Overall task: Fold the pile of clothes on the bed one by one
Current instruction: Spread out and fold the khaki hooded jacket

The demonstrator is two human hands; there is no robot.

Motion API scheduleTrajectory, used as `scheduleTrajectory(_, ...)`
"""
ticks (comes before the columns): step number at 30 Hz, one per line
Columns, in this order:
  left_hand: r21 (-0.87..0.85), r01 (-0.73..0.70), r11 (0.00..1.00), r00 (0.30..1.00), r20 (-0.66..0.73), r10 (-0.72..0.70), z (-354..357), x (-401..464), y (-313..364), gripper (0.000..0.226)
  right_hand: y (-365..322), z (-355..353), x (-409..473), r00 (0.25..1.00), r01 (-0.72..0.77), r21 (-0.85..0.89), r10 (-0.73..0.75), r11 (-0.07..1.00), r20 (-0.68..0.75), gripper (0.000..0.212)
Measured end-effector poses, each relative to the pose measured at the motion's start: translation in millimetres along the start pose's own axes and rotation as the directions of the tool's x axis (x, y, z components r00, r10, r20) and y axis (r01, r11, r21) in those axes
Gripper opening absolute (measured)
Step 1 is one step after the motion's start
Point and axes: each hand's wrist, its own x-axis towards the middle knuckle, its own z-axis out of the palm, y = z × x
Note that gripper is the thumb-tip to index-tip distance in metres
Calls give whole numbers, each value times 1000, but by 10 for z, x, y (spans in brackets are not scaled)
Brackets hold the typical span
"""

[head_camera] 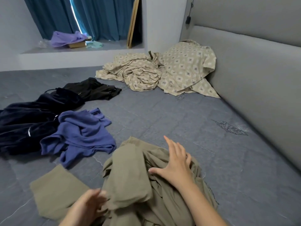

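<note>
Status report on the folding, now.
Right hand open, flat on olive garment. Left hand blurred, at its edge. Blue top close beside.

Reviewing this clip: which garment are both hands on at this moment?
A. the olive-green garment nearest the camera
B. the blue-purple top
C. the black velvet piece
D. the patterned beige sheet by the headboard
A: the right hand lies with spread fingers on the olive-green garment, and the left hand touches its near edge; the blue-purple top lies untouched to the left.
</note>
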Motion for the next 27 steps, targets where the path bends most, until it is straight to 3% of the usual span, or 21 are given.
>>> scheduleTrajectory(1, 262, -60, 963, 981, -163, 106, -105, 59, -75, 11, -25, 51, 18, 998, 33, -26, -31, 999, 55, 119)
scheduleTrajectory(2, 548, -63, 834, 918, -295, 264, -257, 143, -142, 21, -42, 109, 41, 993, 52, -40, -47, 998, 107, 119)
scheduleTrajectory(3, 777, -41, 628, 862, -291, 415, -318, 159, -166, 29, -41, 173, 69, 987, 50, -34, -44, 998, 156, 119)
scheduleTrajectory(4, 881, -19, 474, 841, -242, 484, -273, 165, -159, 41, -27, 240, 102, 976, 19, -12, -16, 1000, 215, 119)
scheduleTrajectory(5, 939, 18, 344, 849, -196, 490, -295, 185, -167, 62, -6, 302, 136, 961, -6, 2, 6, 1000, 277, 117)
scheduleTrajectory(7, 957, 69, 283, 906, -179, 384, -227, 218, -169, 95, 32, 414, 210, 927, 52, -81, -18, 995, 375, 90)
scheduleTrajectory(9, 979, 65, 192, 944, -123, 307, -136, 254, -176, 85, 35, 422, 271, 893, 192, -117, -124, 974, 433, 41)
scheduleTrajectory(11, 992, 61, 108, 938, -93, 332, -117, 297, -126, 49, 24, 273, 351, 859, 144, 113, -181, 983, 480, 16)
scheduleTrajectory(13, 970, 11, 244, 912, -110, 396, -158, 304, 43, 27, 4, -81, 424, 834, -149, 428, -119, 891, 538, 22)
scheduleTrajectory(16, 839, -121, 530, 813, -223, 538, -240, 257, 393, 54, 61, -575, 556, 785, -489, 640, -21, 593, 619, 36)
scheduleTrajectory(18, 771, -201, 604, 627, -373, 684, -369, 172, 586, 60, 157, -771, 634, 842, -507, 739, 73, 443, 534, 41)
scheduleTrajectory(20, 704, -264, 659, 335, -574, 747, -561, 115, 701, 50, 310, -857, 759, 903, -419, 850, 245, 318, 353, 42)
scheduleTrajectory(21, 666, -293, 686, 216, -652, 726, -646, 109, 732, 48, 414, -837, 829, 906, -357, 859, 358, 366, 225, 41)
scheduleTrajectory(22, 631, -315, 709, 151, -704, 694, -731, 123, 738, 46, 462, -808, 862, 896, -317, 802, 438, 506, 77, 41)
scheduleTrajectory(23, 616, -315, 722, 140, -722, 678, -775, 160, 726, 44, 461, -734, 882, 882, -307, 650, 465, 695, -81, 42)
scheduleTrajectory(25, 691, -193, 697, 236, -656, 717, -764, 275, 644, 41, 439, -489, 883, 909, -237, 330, 328, 914, -255, 30)
scheduleTrajectory(26, 768, -88, 635, 310, -584, 750, -730, 349, 580, 42, 376, -378, 854, 931, -228, 210, 276, 951, -238, 22)
scheduleTrajectory(27, 833, 11, 554, 396, -512, 762, -674, 414, 504, 45, 300, -287, 813, 952, -232, 128, 252, 964, -172, 35)
